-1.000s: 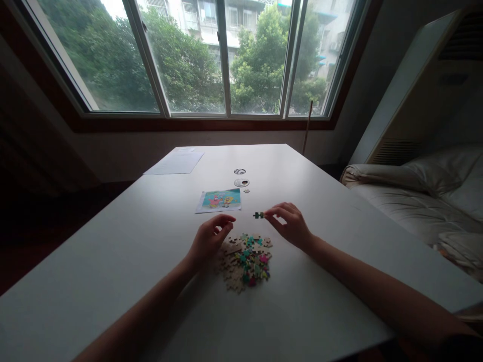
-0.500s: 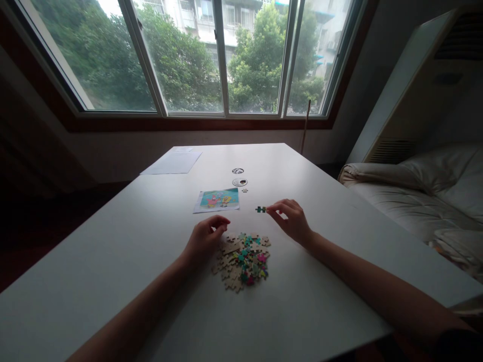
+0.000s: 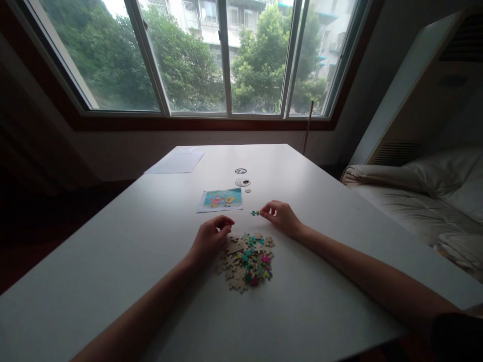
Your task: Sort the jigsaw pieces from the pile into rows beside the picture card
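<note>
A heap of loose puzzle pieces (image 3: pixel 247 260), several colour side up and several cardboard side up, lies on the white table (image 3: pixel 158 241) in front of me. My right hand (image 3: pixel 281 217) rests low on the table just beyond the heap, its fingertips pinched on a small green puzzle piece (image 3: pixel 255 213). At the heap's left edge my left hand (image 3: pixel 210 239) is curled, with thumb and fingers pressed together; what they hold is hidden. A printed cartoon picture (image 3: pixel 221 199) lies flat just beyond both hands.
Two small round discs (image 3: pixel 242 182) and a single stray puzzle piece (image 3: pixel 247 190) lie past the picture. A sheet of paper (image 3: pixel 175 162) sits at the far left of the table. A bed with pale bedding (image 3: pixel 422 196) stands at the right. Windows fill the far wall.
My right hand has come down to the table with the green piece and shifted slightly left. My left hand has stayed at the heap's left edge.
</note>
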`<action>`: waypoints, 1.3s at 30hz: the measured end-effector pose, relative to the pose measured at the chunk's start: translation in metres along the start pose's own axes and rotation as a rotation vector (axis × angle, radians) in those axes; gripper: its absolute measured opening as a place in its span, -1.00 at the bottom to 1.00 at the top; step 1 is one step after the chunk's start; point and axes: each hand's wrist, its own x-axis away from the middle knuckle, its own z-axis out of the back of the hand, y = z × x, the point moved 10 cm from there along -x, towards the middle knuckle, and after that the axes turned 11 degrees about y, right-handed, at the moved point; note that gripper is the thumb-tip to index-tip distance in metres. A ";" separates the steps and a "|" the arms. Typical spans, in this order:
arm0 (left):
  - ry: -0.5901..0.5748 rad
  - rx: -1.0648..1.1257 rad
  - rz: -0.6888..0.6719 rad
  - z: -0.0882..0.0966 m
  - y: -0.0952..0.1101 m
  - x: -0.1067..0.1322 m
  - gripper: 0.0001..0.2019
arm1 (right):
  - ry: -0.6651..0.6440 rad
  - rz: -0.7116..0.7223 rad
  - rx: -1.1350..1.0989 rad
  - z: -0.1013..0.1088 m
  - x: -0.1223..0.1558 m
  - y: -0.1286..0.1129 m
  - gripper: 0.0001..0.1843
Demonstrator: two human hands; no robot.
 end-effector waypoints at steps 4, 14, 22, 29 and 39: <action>0.001 0.002 0.002 0.001 0.001 0.001 -0.79 | -0.109 -0.039 0.059 -0.021 -0.006 0.010 -0.89; -0.007 -0.018 0.009 0.001 0.003 0.001 -0.79 | -0.132 -0.039 0.054 -0.034 -0.013 0.004 -0.87; 0.002 -0.021 -0.010 0.000 0.001 0.001 -0.80 | -0.162 -0.045 0.013 -0.035 -0.015 0.002 -0.81; 0.000 -0.030 -0.017 0.000 0.005 0.002 -0.80 | -0.310 0.071 -0.154 -0.016 0.017 -0.036 -0.83; -0.024 -0.109 -0.076 -0.003 0.014 0.004 -0.81 | -0.349 0.265 -0.031 -0.006 0.052 -0.071 -0.76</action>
